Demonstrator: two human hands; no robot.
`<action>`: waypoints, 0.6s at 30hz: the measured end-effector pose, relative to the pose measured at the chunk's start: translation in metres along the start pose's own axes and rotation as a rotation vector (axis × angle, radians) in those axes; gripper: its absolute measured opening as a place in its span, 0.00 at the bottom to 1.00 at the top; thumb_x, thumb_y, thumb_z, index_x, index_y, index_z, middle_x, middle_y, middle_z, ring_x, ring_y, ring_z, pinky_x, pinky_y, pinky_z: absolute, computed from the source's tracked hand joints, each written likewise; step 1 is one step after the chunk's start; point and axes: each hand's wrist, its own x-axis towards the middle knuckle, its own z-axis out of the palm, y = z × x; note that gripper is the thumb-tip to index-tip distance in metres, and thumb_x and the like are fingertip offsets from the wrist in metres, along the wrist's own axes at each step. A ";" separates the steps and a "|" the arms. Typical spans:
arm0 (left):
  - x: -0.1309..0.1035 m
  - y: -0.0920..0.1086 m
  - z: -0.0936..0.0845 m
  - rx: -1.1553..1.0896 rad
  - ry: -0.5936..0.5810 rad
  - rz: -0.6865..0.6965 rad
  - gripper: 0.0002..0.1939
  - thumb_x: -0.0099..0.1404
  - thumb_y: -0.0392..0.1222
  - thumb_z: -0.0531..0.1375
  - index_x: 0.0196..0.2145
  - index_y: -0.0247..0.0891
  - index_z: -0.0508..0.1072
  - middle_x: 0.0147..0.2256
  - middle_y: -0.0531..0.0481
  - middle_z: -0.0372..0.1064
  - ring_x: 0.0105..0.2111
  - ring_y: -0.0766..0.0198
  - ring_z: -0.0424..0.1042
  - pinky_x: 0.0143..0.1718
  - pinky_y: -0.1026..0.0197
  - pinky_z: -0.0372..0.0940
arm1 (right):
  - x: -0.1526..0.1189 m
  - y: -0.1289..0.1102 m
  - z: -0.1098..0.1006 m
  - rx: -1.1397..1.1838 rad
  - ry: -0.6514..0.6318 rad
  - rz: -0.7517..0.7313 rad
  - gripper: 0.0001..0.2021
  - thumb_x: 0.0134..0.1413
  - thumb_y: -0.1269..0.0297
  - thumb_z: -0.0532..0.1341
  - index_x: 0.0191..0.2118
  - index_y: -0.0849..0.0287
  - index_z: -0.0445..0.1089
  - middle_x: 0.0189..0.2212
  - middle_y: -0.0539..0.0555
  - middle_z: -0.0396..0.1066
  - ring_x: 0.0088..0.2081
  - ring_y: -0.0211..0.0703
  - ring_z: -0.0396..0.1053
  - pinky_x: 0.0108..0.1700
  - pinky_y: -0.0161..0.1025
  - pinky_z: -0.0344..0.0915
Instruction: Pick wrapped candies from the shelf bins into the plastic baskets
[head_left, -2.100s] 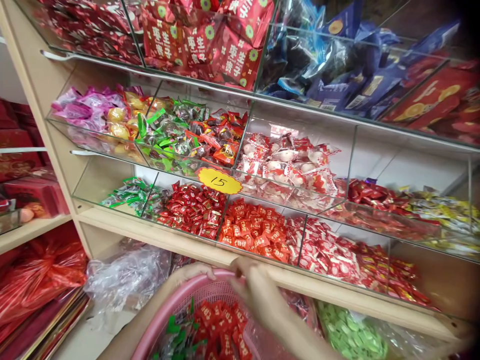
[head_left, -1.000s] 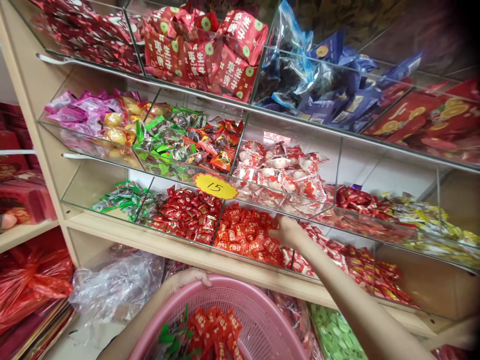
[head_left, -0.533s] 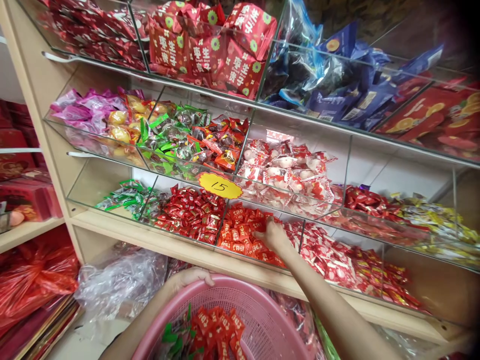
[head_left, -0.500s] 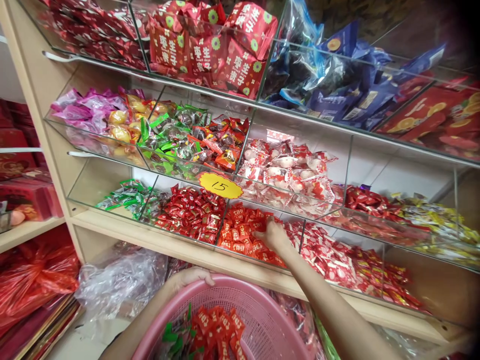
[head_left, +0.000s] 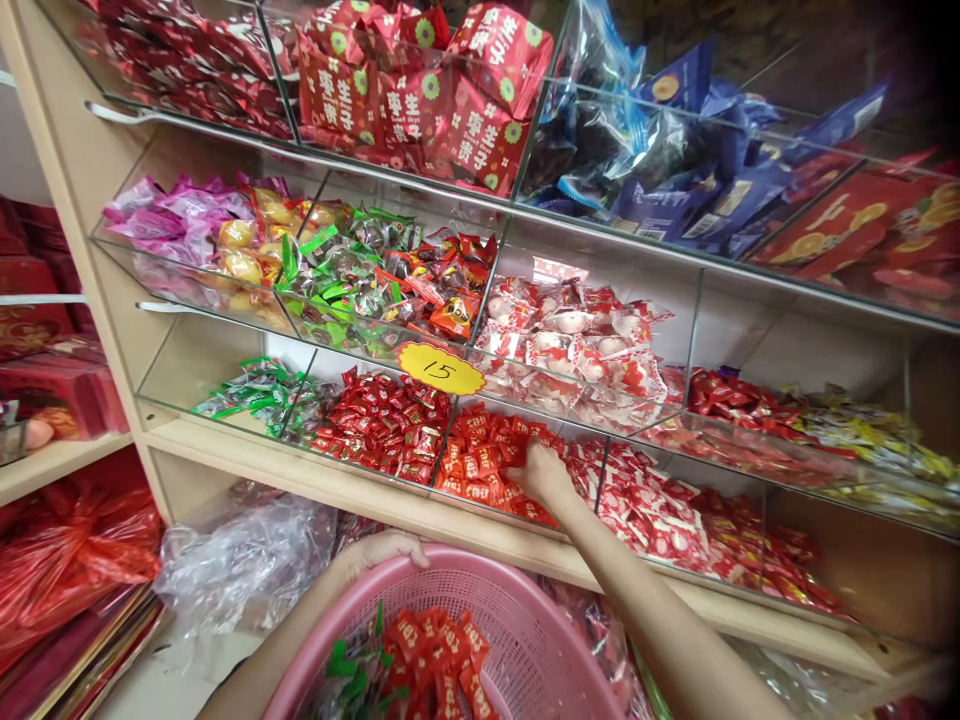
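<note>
My left hand [head_left: 384, 552] is closed over the rim of a pink plastic basket [head_left: 546, 622] in front of me. Inside the basket lie red-wrapped candies [head_left: 439, 650] and green-and-clear wrapped candies [head_left: 352, 670]. Farther forward, my right hand [head_left: 541, 472] is down in a clear bin of orange-red wrapped candies [head_left: 480, 462] on the bottom tier. Its fingers are curled in among the candies, with the tips partly hidden. Small dark red candies [head_left: 386, 420] fill the bin to its left, and red-and-white candies [head_left: 645, 500] the one to its right.
Clear dividers and front panels split the tiered shelf. A yellow price tag [head_left: 441, 370] marked 15 hangs just above my right hand. The wooden shelf edge [head_left: 360, 490] runs between basket and bins. Crumpled clear plastic [head_left: 247, 560] and a red bag [head_left: 75, 530] are at lower left.
My right hand has drawn slightly down and left within the orange-red candies, and its fingers have curled in more. The left hand and basket are nearly unmoved.
</note>
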 end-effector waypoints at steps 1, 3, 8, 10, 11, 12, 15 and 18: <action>0.001 -0.002 -0.002 -0.004 -0.014 0.016 0.16 0.47 0.34 0.56 0.36 0.31 0.73 0.26 0.47 0.73 0.27 0.60 0.71 0.30 0.63 0.63 | 0.000 0.000 0.001 0.008 0.007 -0.003 0.24 0.44 0.62 0.60 0.48 0.66 0.59 0.40 0.66 0.68 0.41 0.51 0.68 0.35 0.38 0.62; 0.004 -0.004 -0.007 -0.010 -0.037 0.017 0.17 0.48 0.34 0.56 0.38 0.32 0.73 0.26 0.47 0.73 0.28 0.59 0.71 0.31 0.62 0.63 | 0.001 0.001 0.002 0.030 0.018 -0.010 0.22 0.43 0.63 0.59 0.47 0.66 0.60 0.39 0.65 0.68 0.40 0.50 0.68 0.34 0.37 0.61; 0.001 -0.002 -0.004 -0.006 -0.057 0.013 0.18 0.48 0.34 0.56 0.39 0.33 0.72 0.27 0.47 0.73 0.29 0.59 0.71 0.33 0.60 0.64 | 0.008 0.013 -0.003 0.133 0.020 -0.025 0.18 0.42 0.65 0.60 0.42 0.67 0.64 0.35 0.62 0.69 0.36 0.46 0.68 0.33 0.35 0.60; -0.001 0.000 0.000 0.002 -0.035 0.023 0.18 0.47 0.33 0.56 0.38 0.32 0.73 0.28 0.47 0.74 0.27 0.60 0.71 0.33 0.60 0.64 | 0.008 0.018 -0.013 0.222 0.047 -0.040 0.17 0.42 0.65 0.61 0.41 0.66 0.66 0.33 0.59 0.70 0.34 0.44 0.67 0.34 0.34 0.59; -0.002 0.001 0.001 0.008 -0.005 0.014 0.17 0.47 0.34 0.56 0.38 0.31 0.73 0.28 0.47 0.74 0.26 0.61 0.71 0.32 0.61 0.64 | 0.006 0.019 -0.018 0.268 0.086 -0.061 0.17 0.42 0.63 0.61 0.40 0.65 0.66 0.33 0.58 0.70 0.33 0.43 0.66 0.34 0.34 0.59; -0.002 0.001 0.002 0.011 0.023 -0.004 0.17 0.47 0.34 0.56 0.38 0.31 0.73 0.27 0.47 0.74 0.25 0.62 0.71 0.30 0.62 0.64 | 0.000 0.019 -0.024 0.312 0.139 -0.092 0.17 0.42 0.61 0.61 0.40 0.64 0.67 0.33 0.57 0.70 0.33 0.42 0.66 0.34 0.35 0.58; -0.001 0.000 0.000 -0.005 0.061 -0.051 0.18 0.47 0.34 0.57 0.38 0.31 0.72 0.27 0.48 0.74 0.24 0.62 0.70 0.28 0.64 0.63 | -0.033 0.013 -0.034 0.419 0.285 -0.250 0.20 0.44 0.56 0.60 0.43 0.62 0.65 0.33 0.55 0.69 0.28 0.39 0.63 0.32 0.35 0.57; -0.001 -0.002 -0.002 -0.029 0.045 -0.122 0.17 0.48 0.36 0.57 0.38 0.29 0.72 0.27 0.46 0.73 0.24 0.62 0.70 0.28 0.63 0.63 | -0.080 0.004 -0.016 0.549 0.100 -0.453 0.20 0.47 0.55 0.58 0.46 0.59 0.62 0.32 0.52 0.68 0.26 0.38 0.62 0.30 0.35 0.57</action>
